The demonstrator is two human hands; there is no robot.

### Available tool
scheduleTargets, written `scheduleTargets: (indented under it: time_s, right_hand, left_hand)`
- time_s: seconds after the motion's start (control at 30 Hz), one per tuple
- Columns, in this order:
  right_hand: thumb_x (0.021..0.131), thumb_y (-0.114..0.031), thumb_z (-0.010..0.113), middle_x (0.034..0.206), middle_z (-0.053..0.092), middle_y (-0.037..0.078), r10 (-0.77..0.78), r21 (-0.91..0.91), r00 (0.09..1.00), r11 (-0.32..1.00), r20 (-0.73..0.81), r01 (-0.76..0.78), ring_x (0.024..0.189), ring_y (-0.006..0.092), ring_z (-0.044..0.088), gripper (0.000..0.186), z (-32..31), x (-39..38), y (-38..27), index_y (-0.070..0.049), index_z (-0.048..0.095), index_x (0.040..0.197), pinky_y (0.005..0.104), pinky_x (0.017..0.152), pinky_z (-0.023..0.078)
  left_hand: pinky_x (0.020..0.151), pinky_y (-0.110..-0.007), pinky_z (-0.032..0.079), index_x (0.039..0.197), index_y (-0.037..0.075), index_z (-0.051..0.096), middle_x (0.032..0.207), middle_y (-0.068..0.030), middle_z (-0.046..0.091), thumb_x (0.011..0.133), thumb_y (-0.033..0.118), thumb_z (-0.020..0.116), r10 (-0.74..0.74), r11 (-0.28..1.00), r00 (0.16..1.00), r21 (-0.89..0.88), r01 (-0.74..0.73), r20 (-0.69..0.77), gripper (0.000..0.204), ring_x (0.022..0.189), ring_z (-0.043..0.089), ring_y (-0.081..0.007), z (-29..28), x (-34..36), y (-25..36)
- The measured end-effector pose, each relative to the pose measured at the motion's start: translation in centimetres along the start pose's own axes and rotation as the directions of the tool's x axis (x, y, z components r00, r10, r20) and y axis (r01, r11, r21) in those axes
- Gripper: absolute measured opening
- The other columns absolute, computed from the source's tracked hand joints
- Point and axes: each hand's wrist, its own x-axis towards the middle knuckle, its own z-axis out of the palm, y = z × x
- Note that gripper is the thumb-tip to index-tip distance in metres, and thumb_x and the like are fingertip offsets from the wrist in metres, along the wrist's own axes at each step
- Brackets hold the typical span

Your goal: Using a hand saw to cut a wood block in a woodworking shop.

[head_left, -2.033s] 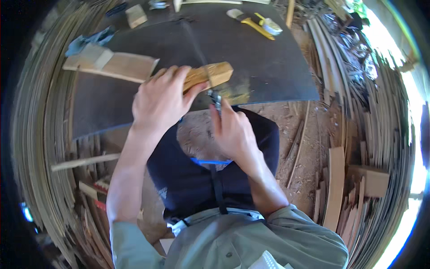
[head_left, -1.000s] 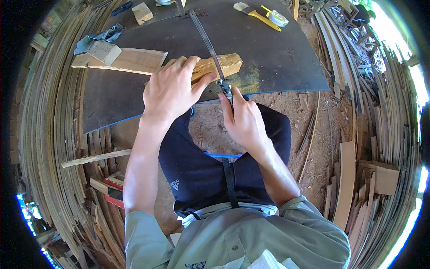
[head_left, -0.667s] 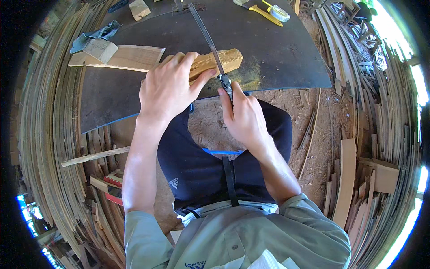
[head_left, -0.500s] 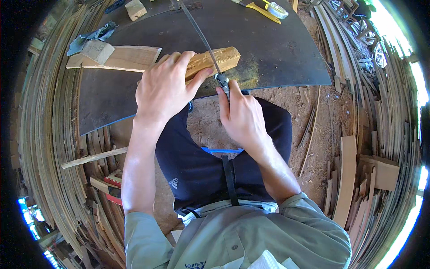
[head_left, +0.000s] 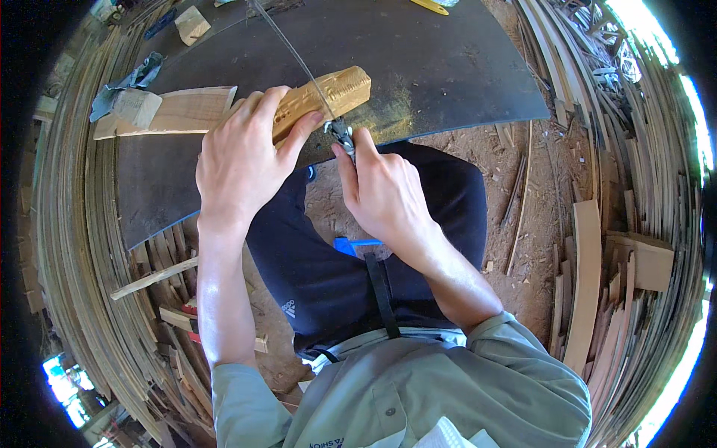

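Note:
A short, yellowish wooden block (head_left: 347, 88) lies on the dark tabletop, its top face marked with notches. My left hand (head_left: 243, 160) is closed over its left end, the thumb along the near side. In my right hand (head_left: 388, 187), closed, is the handle of a tool with a long, narrow metal blade (head_left: 295, 56). That blade runs across the top of the block, touching it, and points away to the far left; I cannot tell whether it is a file or a saw. Wrapping covers the handle (head_left: 340, 134), partly hidden by my fingers. Yellow dust (head_left: 392, 112) lies beside the block.
A flat board (head_left: 194, 108) lies left on the dark table (head_left: 463, 82), with a small block (head_left: 137, 108) and blue-grey cloth (head_left: 138, 75). Another block (head_left: 192, 26) sits farther back. Stacked wood strips (head_left: 71, 224) line both sides. A yellow-handled tool (head_left: 430, 7) is at the far edge.
The view has shifted, so the table and block appear farther left and higher. My right hand and the blade have shifted slightly along the block; both hands keep their hold.

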Motion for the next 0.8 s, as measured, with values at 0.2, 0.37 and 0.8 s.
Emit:
scheduleTargets:
  time_s: [0.2, 0.37, 0.8]
  right_hand:
    - [0.109, -0.026, 0.060, 0.054, 0.060, 0.021, -0.008, -0.015, 1.000, 1.000, 0.002, 0.008, 0.050, 0.0423, 0.065, 0.028, -0.07, 0.03, -0.06, 0.001, 0.054, 0.101, 0.0513, 0.047, 0.051]
    - [0.109, -0.025, 0.061, 0.052, 0.058, 0.019, 0.000, -0.054, 1.000, 0.999, -0.015, 0.000, 0.049, 0.0409, 0.064, 0.027, -0.29, 0.06, -0.12, 0.000, 0.056, 0.100, 0.0498, 0.047, 0.051]
    - [0.108, -0.024, 0.061, 0.053, 0.058, 0.020, -0.003, 0.034, 1.000, 0.999, 0.023, 0.002, 0.050, 0.0421, 0.064, 0.028, -0.51, 0.10, 0.03, 0.001, 0.056, 0.098, 0.0509, 0.047, 0.051]
  left_hand:
    - [0.082, -0.045, 0.063, 0.124, 0.006, 0.072, 0.108, -0.0133, 0.077, 0.101, 0.053, 0.069, -0.016, 1.000, 1.000, -0.001, 0.016, 0.010, 0.053, 0.095, 0.078, -0.0336, 0.04, -0.10, -0.15]
    - [0.082, -0.046, 0.063, 0.125, 0.007, 0.072, 0.108, -0.0134, 0.077, 0.100, 0.054, 0.070, -0.003, 1.000, 1.000, -0.029, 0.003, 0.000, 0.053, 0.095, 0.078, -0.0348, 0.19, -0.01, -0.22]
    - [0.079, -0.046, 0.063, 0.125, 0.007, 0.072, 0.107, -0.0129, 0.077, 0.101, 0.055, 0.069, -0.027, 1.000, 1.000, -0.014, 0.027, 0.016, 0.054, 0.094, 0.078, -0.0350, 0.22, 0.06, -0.14]
